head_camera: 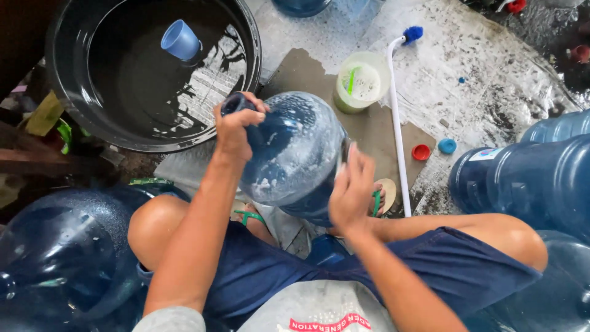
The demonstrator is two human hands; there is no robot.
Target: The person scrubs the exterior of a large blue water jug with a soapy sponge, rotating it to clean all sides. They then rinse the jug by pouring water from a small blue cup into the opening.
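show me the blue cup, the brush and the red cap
blue cup [180, 40], head view, on its side wall
brush [396, 117], head view, on the white handle
red cap [421, 152], head view, on its top

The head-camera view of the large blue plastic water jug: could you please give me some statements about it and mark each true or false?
1. The left hand grips the neck of the large blue plastic water jug. True.
2. The right hand rests at the jug's base end. True.
3. The small blue plastic cup floats in the round black basin. True.
4. The long white brush with blue bristles is inside the jug. False: it lies on the wet ground.
5. The small red cap is on the jug. False: it lies on the ground.
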